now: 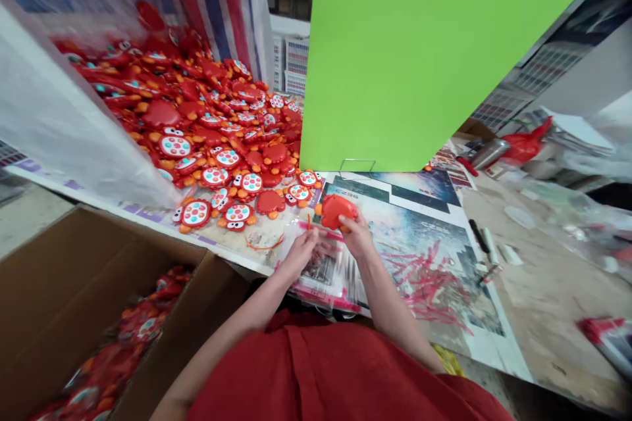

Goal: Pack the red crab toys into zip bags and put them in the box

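My right hand [356,235] grips a red crab-shaped toy [338,210], its plain red back facing up, above the front of the table. Close beside it on the left, my left hand [303,251] has its fingers pinched together at a thin orange cord [309,221]. Whether that cord joins the toy I cannot tell. Below both hands lie clear plastic bags [326,270] with pink edges. Another orange cord [265,247] rests on the table left of my left hand.
A heap of crab toys [207,118] spills from a white-lined sack [99,112]. An open cardboard box [74,263] at lower left holds bagged toys. A green board [419,46] stands behind my hands. Pink strips [434,279] and a black pen [478,235] lie to the right.
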Demonstrator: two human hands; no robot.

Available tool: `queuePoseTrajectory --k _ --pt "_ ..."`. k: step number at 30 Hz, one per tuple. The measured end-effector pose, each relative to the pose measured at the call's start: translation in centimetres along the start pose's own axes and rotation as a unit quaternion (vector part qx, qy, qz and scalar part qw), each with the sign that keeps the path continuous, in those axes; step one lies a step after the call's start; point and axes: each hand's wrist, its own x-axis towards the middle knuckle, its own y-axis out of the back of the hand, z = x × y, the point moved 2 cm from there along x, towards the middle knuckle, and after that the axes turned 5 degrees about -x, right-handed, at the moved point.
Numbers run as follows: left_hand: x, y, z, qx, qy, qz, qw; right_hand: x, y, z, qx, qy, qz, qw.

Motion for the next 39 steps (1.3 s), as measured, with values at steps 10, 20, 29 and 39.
queuePoseTrajectory --k 10,20,29,39 --pt "-1.3 2.2 2.0 -0.261 0.006 0.069 0.963 -3.7 -3.1 -3.4 -0.081 0.105 -0.254 0.958" --pt "-2.2 1.5 1.9 -0.155 -0.111 0.054 0.98 -4.2 -3.4 0.4 0.023 -0.088 -0.128 0.988" --pt "-1.8 2.0 1.1 -0.074 -0.139 0.107 0.982 -4.7 -3.4 -0.3 -0.149 0.066 -0.176 0.971" --pt "-0.4 2.0 1.4 0.053 -0.136 -0.025 0.989 -3.8 -0.9 -2.3 -0.293 0.197 -0.026 0.935"
